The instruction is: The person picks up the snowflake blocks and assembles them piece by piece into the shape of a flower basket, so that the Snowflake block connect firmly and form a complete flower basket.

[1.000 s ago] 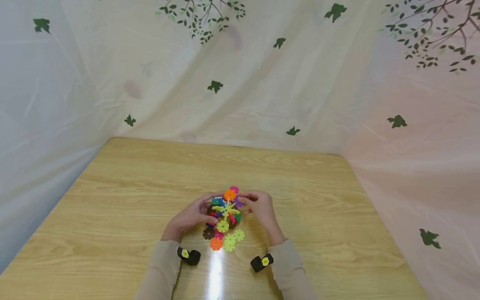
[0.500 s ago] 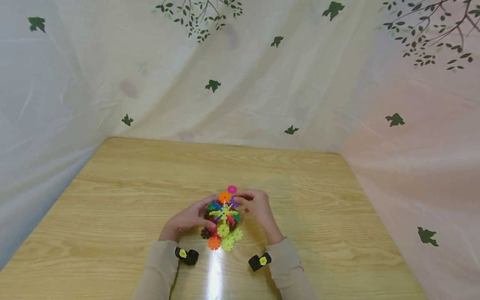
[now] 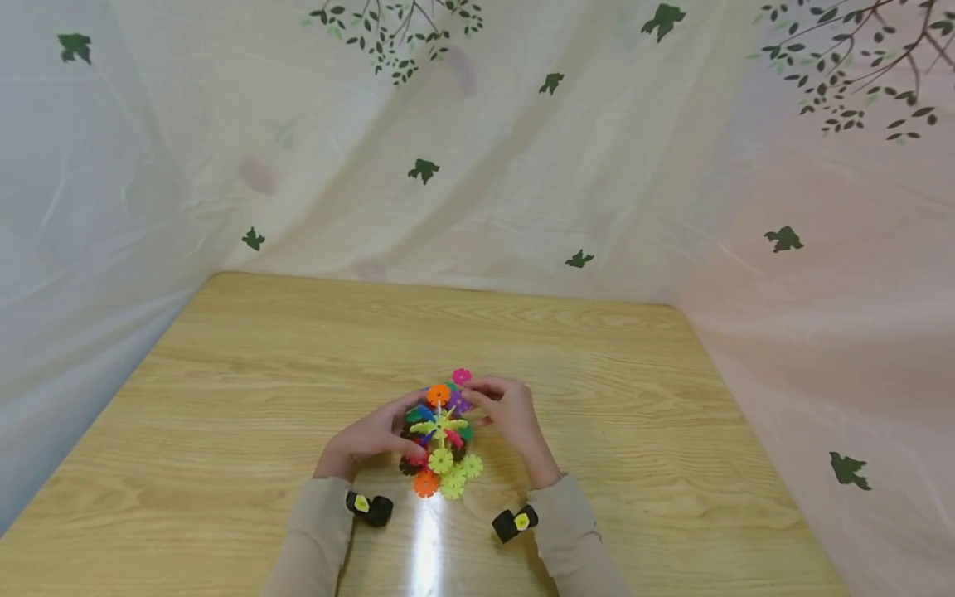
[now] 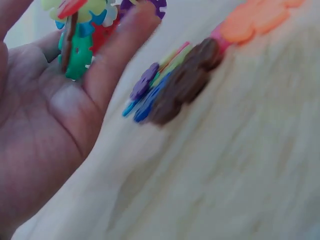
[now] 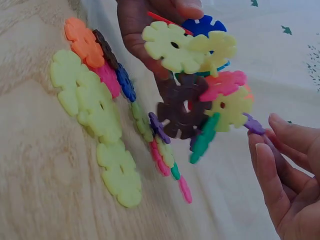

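Observation:
My left hand (image 3: 373, 433) grips a cluster of interlocked, flower-shaped snowflake discs (image 3: 440, 426) in many colours, held above the table. The right wrist view shows its lime, dark brown (image 5: 181, 107), pink and green discs jutting out at various angles. On the cluster's right side, my right hand (image 3: 513, 413) pinches a purple snowflake disc (image 5: 254, 124) between thumb and fingertips. The purple disc touches or nearly touches a lime disc (image 5: 229, 109) of the cluster; whether it is slotted in, I cannot tell. In the left wrist view, the left hand (image 4: 55, 120) partly hides the cluster.
Below the cluster, loose snowflake discs lie on the wooden table (image 3: 298, 332): several lime ones (image 5: 100, 107), an orange one (image 3: 426, 483), brown, blue and green ones, and a pink one (image 3: 462, 376) farther back. A pale curtain with leaf prints (image 3: 492, 166) surrounds the table.
The cluster has shifted slightly left and toward the body, turning a little in the left hand. The right hand has moved slightly left, still pinching the purple disc.

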Motion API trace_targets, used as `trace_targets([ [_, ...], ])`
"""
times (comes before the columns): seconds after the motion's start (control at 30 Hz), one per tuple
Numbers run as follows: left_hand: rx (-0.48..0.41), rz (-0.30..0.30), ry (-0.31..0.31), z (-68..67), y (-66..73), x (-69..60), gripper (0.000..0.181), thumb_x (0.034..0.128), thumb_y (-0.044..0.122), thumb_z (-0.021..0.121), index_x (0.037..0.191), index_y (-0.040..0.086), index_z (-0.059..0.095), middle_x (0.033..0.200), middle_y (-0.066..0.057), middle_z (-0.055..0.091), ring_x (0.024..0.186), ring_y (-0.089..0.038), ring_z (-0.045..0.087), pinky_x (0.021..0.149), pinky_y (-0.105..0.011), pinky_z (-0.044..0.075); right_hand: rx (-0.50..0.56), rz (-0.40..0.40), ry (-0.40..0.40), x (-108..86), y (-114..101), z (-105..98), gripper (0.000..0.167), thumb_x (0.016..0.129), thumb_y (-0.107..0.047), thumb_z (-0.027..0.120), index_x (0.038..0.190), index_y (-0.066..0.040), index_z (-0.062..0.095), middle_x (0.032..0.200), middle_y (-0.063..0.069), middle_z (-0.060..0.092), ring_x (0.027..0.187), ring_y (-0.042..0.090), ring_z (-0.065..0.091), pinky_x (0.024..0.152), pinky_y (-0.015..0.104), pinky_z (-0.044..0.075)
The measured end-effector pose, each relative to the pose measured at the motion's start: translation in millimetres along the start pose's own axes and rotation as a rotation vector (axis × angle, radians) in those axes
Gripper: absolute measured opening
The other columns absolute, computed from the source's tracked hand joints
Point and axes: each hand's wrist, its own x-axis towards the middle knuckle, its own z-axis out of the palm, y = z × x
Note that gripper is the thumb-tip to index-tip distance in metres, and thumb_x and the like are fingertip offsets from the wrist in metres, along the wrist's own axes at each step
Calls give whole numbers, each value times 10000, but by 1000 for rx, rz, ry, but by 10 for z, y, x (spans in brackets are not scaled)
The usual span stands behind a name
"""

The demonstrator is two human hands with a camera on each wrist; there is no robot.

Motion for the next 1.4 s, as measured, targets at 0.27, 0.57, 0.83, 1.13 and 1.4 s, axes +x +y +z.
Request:
trace_targets([
  [0.27, 73, -46, 134, -179, -21, -201, 954, 785, 146, 793, 1514, -21, 201, 1570, -235, 227, 1459, -408, 181, 1205, -552, 151, -248, 41, -243, -10, 130, -136, 176, 901, -88, 667, 1060, -39, 724, 973, 102, 723, 802, 143, 640, 610, 256, 575],
  [0.57, 36, -27, 170, -289, 6, -307, 964, 800, 155, 783, 1514, -46, 168, 1589, -267, 120, 1479, -435, 57, 1199, -555, 83, -497, -156, -585, -73, 230, -171, 198, 790, -87, 785, 982, -91, 738, 932, 5, 709, 820, 76, 599, 745, 182, 532],
  [0.83, 30, -41, 177, -272, 37, -313, 1016, 797, 147, 785, 1530, -35, 107, 1603, -262, 57, 1481, -434, -14, 1203, -572, 30, -574, -168, -605, -122, 152, -133, 212, 756, -86, 814, 929, -95, 692, 862, -21, 621, 783, 77, 522, 716, 192, 494],
  [1.13, 30, -10, 151, -229, 33, -263, 995, 796, 123, 776, 1526, -43, 121, 1592, -274, 97, 1480, -437, 33, 1200, -534, 77, -339, 4, -319, -78, 219, -191, 62, 874, -67, 695, 914, -89, 652, 842, 31, 640, 724, 120, 564, 582, 225, 523],
  [1.4, 42, 26, 124, -151, 16, -169, 969, 785, 126, 788, 1514, -46, 173, 1568, -273, 194, 1469, -423, 142, 1183, -510, 145, 21, 78, -24, -66, 68, -67, 161, 902, -75, 665, 1044, 0, 654, 946, 180, 713, 804, 301, 710, 566, 326, 604],
])
